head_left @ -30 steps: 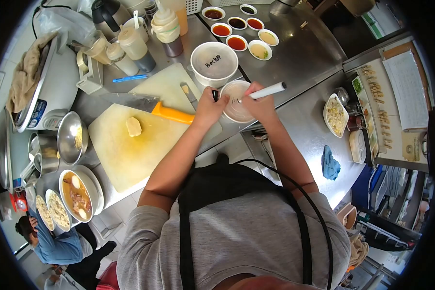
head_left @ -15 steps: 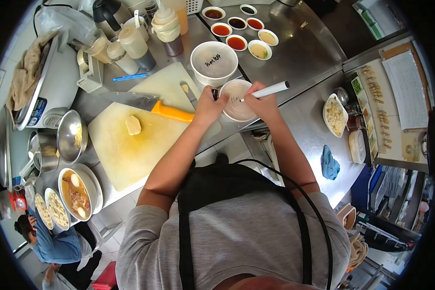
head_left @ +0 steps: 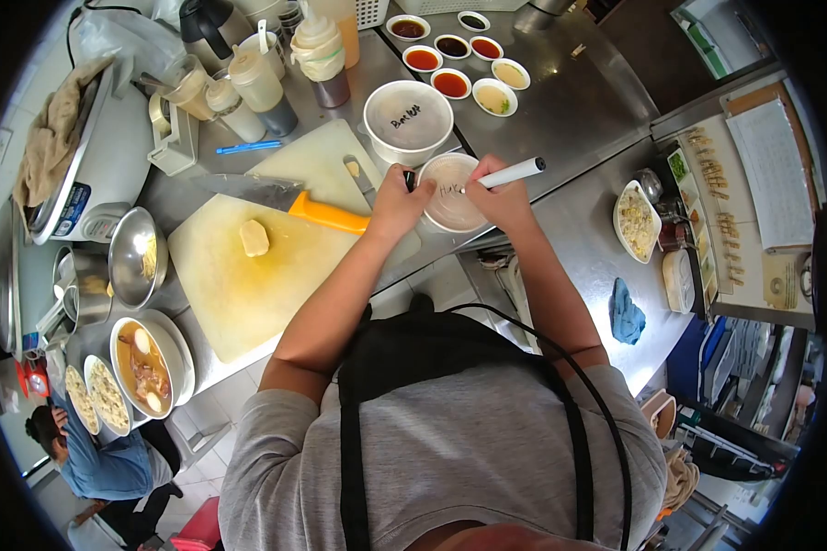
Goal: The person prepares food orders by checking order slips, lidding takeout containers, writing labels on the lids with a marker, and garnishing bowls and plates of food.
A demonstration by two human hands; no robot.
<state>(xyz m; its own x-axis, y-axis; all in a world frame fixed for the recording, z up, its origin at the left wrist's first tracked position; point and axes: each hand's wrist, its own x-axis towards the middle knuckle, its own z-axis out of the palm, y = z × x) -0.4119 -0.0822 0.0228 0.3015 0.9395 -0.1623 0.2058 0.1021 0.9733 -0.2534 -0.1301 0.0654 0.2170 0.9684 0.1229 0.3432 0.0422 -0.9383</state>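
Observation:
In my right hand [head_left: 504, 197] is a white marker [head_left: 522, 171] with a black end, its tip on the lid of a round tub [head_left: 452, 209]. Dark handwritten strokes show on that lid. My left hand [head_left: 399, 204] pinches a small black marker cap [head_left: 409, 179], and its thumb rests at the tub's left edge. Just behind stands a second lidded tub [head_left: 408, 118] with black writing on top. To the left, a yellow-handled knife [head_left: 326, 214] lies across two cutting boards [head_left: 248, 312], near a pale chunk of food [head_left: 254, 238].
Several sauce dishes [head_left: 450, 84] sit at the back. Squeeze bottles [head_left: 255, 81] and a blue pen [head_left: 248, 147] are back left. A metal bowl [head_left: 138, 258] and a soup bowl with eggs [head_left: 143, 367] stand left. At right are a food bowl [head_left: 636, 220] and a blue cloth [head_left: 627, 312].
The marker has shifted slightly left and down with my right hand, and more strokes show on the lid. My left hand stays nearly still.

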